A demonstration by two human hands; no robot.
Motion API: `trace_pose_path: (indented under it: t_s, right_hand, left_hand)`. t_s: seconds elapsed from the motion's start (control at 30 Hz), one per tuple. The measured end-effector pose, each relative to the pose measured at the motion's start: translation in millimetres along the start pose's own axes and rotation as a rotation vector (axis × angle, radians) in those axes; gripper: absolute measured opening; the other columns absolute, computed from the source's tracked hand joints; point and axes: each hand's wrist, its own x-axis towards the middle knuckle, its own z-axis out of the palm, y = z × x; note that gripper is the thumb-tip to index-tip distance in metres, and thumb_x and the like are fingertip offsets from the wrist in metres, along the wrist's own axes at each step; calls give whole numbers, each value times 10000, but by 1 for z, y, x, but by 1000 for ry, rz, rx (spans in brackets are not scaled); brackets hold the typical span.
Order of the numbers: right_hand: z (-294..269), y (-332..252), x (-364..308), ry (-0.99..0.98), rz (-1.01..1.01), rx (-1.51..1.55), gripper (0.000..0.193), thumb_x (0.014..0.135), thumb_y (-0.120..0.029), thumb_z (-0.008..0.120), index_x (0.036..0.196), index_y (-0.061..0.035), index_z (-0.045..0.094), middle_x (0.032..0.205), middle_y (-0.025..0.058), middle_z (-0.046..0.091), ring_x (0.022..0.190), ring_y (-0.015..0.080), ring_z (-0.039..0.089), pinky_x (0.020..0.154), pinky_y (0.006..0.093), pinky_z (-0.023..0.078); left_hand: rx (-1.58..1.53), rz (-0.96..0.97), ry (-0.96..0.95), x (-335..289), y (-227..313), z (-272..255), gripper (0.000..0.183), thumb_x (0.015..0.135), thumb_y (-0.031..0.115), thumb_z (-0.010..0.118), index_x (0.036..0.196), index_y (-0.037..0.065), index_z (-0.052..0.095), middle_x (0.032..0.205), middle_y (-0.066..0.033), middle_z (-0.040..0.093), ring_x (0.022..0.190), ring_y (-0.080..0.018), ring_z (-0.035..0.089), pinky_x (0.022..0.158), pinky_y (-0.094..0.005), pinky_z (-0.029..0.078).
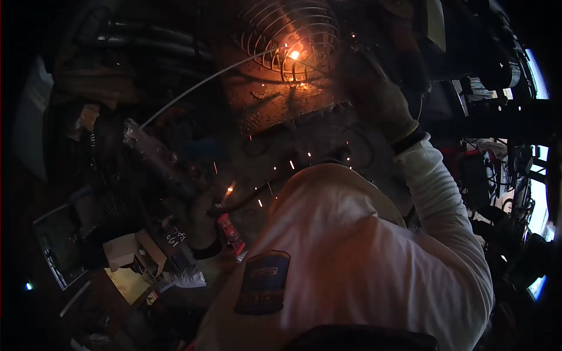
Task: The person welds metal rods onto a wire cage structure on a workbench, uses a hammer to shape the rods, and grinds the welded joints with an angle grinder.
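Note:
A cage of curved metal wires [319, 26] stands on a rusty metal plate [266, 111]. A bright arc glows inside the cage near its lower wires, and sparks scatter toward me. My gloved left hand [202, 219], low on the left, appears closed around the dark handle of a welding electrode holder [152, 149]. From the holder's tip a long thin welding rod [202, 82] reaches to the glow. My gloved right hand [389, 111] is just right of the plate, beside the cage; its fingers are lost in the dark. Whether it grips anything does not show.
On the left lie an open cardboard box [149, 251], a yellow sheet [129, 284], a dark framed panel [58, 245] and a red tube [231, 234]. Dark pipes [152, 41] run at the far left. Cluttered equipment [492, 169] lines the right side.

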Motion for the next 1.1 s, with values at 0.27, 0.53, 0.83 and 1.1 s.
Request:
trace_pose_path:
  t_s: [0.27, 0.53, 0.83, 1.1]
  right_hand:
    - [-5, -8, -3, -194, 245, 52, 326, 923, -232, 604, 1245, -219, 652, 942, 119, 710, 834, 319, 689, 699, 429, 556]
    - [-5, -8, -3, -231, 267, 50, 342, 927, -215, 590, 1264, -176, 636, 913, 124, 711, 857, 320, 688, 751, 435, 548]
    - [-1, -7, -5, -195, 237, 60, 336, 931, -224, 585, 1258, -171, 639, 928, 131, 712, 869, 323, 687, 747, 426, 554]
    - [-25, -26, -2, -262, 322, 23, 300, 932, -248, 592, 1205, -150, 664, 931, 144, 712, 858, 338, 683, 731, 431, 551]
  left_hand:
    - [76, 208, -22, 9, 61, 35, 358, 876, 205, 683, 1158, 12, 575, 1034, -132, 586, 722, -202, 635, 596, -301, 533]
    - [-27, 27, 41, 14, 79, 51, 287, 801, 72, 627, 1060, -31, 561, 779, -80, 620, 633, -185, 640, 607, -318, 556]
    - [-118, 6, 142, 11, 88, 61, 263, 788, 69, 623, 1025, -19, 551, 801, -95, 623, 621, -186, 623, 584, -302, 528]
    - [10, 219, 107, 14, 60, 39, 312, 826, 84, 615, 1106, -30, 540, 889, -120, 610, 684, -209, 633, 608, -361, 565]
